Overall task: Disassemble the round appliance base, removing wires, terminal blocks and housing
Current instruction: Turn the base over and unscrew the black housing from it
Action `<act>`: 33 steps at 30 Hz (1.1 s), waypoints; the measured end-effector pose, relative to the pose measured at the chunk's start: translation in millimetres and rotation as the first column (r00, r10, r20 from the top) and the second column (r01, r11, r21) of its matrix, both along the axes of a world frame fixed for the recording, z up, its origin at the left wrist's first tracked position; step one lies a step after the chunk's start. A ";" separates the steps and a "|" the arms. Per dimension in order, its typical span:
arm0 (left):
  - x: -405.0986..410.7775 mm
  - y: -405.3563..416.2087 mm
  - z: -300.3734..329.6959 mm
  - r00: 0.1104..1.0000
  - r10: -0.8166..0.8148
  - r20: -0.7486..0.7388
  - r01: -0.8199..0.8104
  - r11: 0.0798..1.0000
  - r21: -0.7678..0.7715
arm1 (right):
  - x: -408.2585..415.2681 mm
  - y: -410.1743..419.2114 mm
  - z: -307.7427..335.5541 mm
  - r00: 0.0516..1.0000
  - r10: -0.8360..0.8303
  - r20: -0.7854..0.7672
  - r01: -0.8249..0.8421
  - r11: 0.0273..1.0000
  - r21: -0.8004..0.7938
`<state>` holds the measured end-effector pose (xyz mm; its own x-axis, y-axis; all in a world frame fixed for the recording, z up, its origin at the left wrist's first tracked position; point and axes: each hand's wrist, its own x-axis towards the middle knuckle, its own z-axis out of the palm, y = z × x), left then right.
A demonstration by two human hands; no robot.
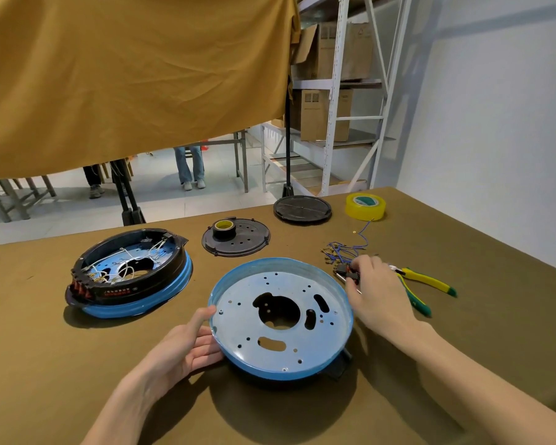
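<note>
I see the round base [281, 319] sitting in front of me on the brown table [77, 380], and it looks almost bare now: just a blue rim and a flat metal plate with holes, no wires inside. My left hand [187, 345] lies flat and relaxed against its left side, touching the rim to keep it steady. My right hand [374, 290] pinches a small black terminal block [347, 271] just past the right rim, next to a pile of blue wires [344, 250] that are already out. So I think the wires and blocks are mostly done, and the black housing under the blue rim may still need to come off. A second base [130, 273] on the left is still full of white wires. Yellow-handled pliers [421, 284] lie close to my right hand. Farther back are two black round covers [236, 237], a small tape roll [223, 229] on one, and a yellow tape roll [365, 206]. Nothing blocks the base.
</note>
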<state>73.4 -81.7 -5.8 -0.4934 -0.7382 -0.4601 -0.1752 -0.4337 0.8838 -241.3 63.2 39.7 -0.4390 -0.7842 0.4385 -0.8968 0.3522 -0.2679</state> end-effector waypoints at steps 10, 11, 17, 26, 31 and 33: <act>-2.6 8.7 2.1 0.995 -0.101 0.002 0.101 0.995 0.009 | 107.6 -53.9 17.9 0.773 0.531 0.347 -0.568 0.823 0.004; -2.3 9.3 2.5 0.995 -0.103 -0.002 0.103 0.995 0.008 | 115.5 -57.9 14.2 0.760 0.545 0.354 -0.586 0.810 0.010; -2.4 12.1 6.2 0.993 -0.113 -0.019 0.113 0.993 0.023 | 134.9 -72.9 4.2 0.770 0.555 0.314 -0.578 0.815 -0.022; -2.3 11.6 7.5 0.992 -0.121 -0.037 0.123 0.991 0.056 | 134.7 -77.4 -2.4 0.696 0.602 0.391 -0.644 0.765 -0.032; -1.8 11.4 8.2 0.990 -0.129 -0.059 0.133 0.989 0.062 | 134.4 -80.5 -6.4 0.726 0.562 0.396 -0.599 0.800 -0.036; -2.4 11.2 8.3 0.990 -0.128 -0.059 0.132 0.989 0.068 | 134.5 -79.7 -7.1 0.706 0.590 0.391 -0.635 0.772 -0.019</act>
<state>71.0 -70.5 2.5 -0.6084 -0.6326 -0.4792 -0.1871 -0.4725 0.8613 -106.8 -16.5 32.6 0.0506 -0.9678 0.2465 -0.7733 -0.1942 -0.6035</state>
